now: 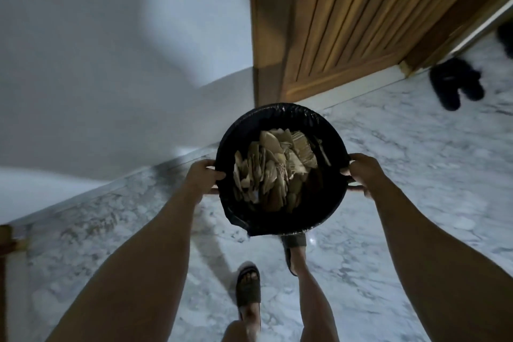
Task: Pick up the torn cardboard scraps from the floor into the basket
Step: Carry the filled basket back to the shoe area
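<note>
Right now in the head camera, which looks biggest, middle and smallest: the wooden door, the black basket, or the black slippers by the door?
1. Wooden door
2. Black basket, held nearer the camera, so it looks enlarged
3. Black slippers, farther away

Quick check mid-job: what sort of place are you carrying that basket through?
Most likely a home hallway or entryway: a marble-patterned floor, a wooden door set in a white wall, and dark slippers left by the doorway. Both hands hold the basket.
</note>
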Tool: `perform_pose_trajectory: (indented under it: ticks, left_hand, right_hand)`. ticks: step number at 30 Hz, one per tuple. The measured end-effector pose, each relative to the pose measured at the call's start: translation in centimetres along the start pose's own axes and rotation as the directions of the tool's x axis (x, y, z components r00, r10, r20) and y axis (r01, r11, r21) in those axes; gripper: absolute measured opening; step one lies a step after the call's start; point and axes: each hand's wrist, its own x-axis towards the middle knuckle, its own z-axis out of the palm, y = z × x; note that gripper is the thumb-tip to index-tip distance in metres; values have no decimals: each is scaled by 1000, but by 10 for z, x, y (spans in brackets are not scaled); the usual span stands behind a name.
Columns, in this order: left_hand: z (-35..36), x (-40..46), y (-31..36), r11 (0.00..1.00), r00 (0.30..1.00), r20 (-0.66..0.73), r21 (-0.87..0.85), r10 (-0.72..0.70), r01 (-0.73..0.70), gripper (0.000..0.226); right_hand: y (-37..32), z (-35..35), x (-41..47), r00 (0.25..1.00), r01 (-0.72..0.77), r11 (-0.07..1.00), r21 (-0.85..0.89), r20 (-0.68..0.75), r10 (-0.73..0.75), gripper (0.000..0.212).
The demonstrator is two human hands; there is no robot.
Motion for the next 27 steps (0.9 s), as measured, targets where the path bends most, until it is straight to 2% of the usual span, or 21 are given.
perform_pose_trajectory:
  ticks: [5, 13, 20, 27]
  left_hand:
    - [1, -71, 67, 978, 980, 86, 98, 177, -185, 24]
    - [64, -160, 148, 909, 919, 256, 218, 299, -356, 21]
    - [199, -228, 189, 795, 817, 482, 335, 317, -506, 23]
    - [385, -317, 175, 693, 699, 654, 359, 291, -625, 21]
  right_hand:
    - [-7, -63, -99, 994, 64, 986, 152, -98, -50, 31]
    - [27, -162, -207, 970, 128, 929, 347, -240, -44, 23]
    - [107, -277, -271, 924, 149, 862, 484, -378, 53, 26]
    - [240, -395, -341, 827, 159, 792, 589, -518, 219, 26]
